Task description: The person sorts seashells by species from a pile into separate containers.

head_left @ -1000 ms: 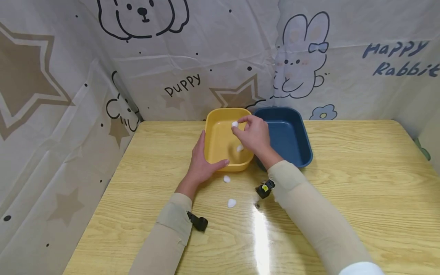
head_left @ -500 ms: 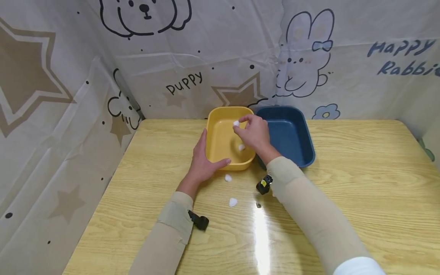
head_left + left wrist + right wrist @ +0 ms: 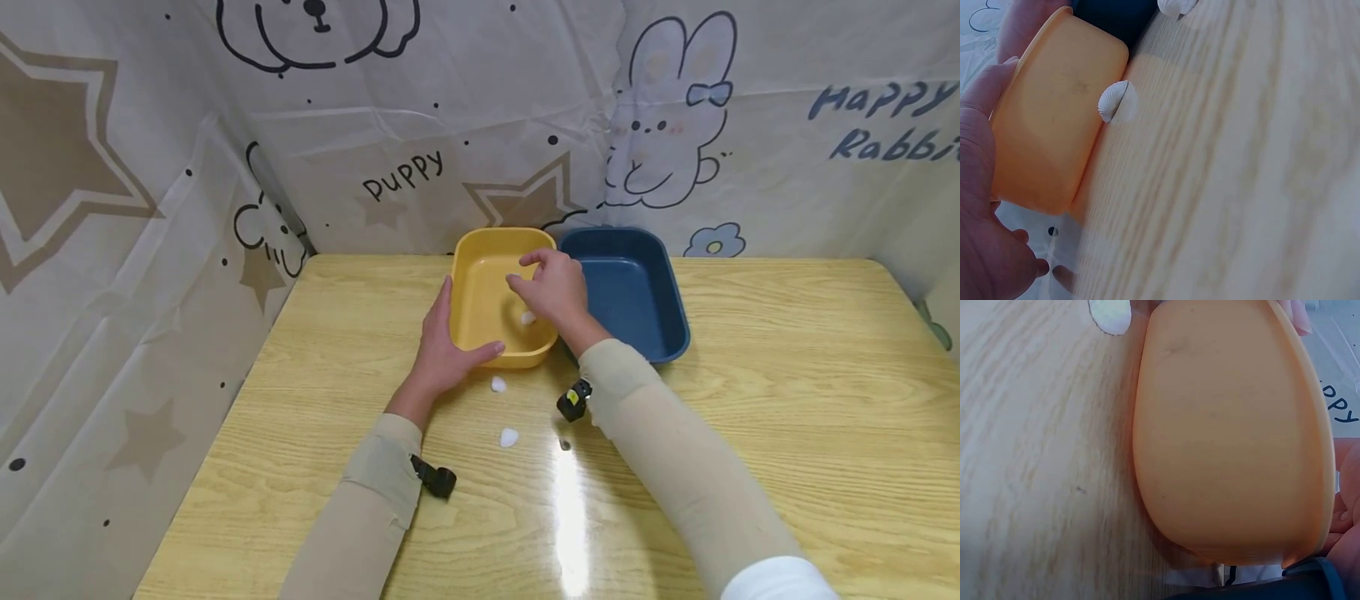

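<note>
The left hand (image 3: 441, 354) holds the yellow tub (image 3: 478, 308), thumb on the rim. The right hand (image 3: 555, 289), thumb and forefinger parted, hangs above a white shell (image 3: 528, 318) inside. Below the hands, two loose shells (image 3: 509, 437) lie on the surface (image 3: 787, 392); a blue tub (image 3: 630, 308) stands right of both.

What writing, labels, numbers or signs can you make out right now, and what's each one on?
"Puppy": on the printed back cloth; the right wrist view catches only its end.
"Happy Rabbi": same cloth, cut off at the head view's right edge.
Right wrist's camera: too small to read any marking.
Yellow bin, blue bin: none seen.
</note>
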The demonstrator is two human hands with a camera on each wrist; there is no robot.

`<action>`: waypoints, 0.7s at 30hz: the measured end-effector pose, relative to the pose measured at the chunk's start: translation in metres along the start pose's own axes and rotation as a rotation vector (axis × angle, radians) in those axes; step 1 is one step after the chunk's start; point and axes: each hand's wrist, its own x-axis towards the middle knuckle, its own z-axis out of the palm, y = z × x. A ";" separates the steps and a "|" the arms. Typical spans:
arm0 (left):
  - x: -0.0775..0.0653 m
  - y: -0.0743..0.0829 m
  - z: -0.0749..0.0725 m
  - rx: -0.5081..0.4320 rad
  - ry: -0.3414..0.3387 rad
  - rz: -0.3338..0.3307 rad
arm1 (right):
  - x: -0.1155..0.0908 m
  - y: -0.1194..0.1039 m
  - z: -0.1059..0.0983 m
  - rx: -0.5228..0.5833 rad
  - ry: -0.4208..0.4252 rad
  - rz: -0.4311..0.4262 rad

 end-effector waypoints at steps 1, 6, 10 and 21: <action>0.000 0.000 0.000 -0.002 -0.001 0.002 | 0.000 0.000 0.000 -0.005 -0.001 0.001; 0.000 0.001 0.000 -0.007 -0.006 0.005 | -0.001 0.000 -0.003 -0.001 -0.007 0.006; -0.001 0.002 0.000 -0.008 -0.009 0.004 | -0.002 0.000 -0.005 0.015 -0.017 0.014; 0.001 -0.001 0.000 0.010 -0.012 -0.004 | -0.011 -0.007 -0.010 0.033 -0.026 -0.015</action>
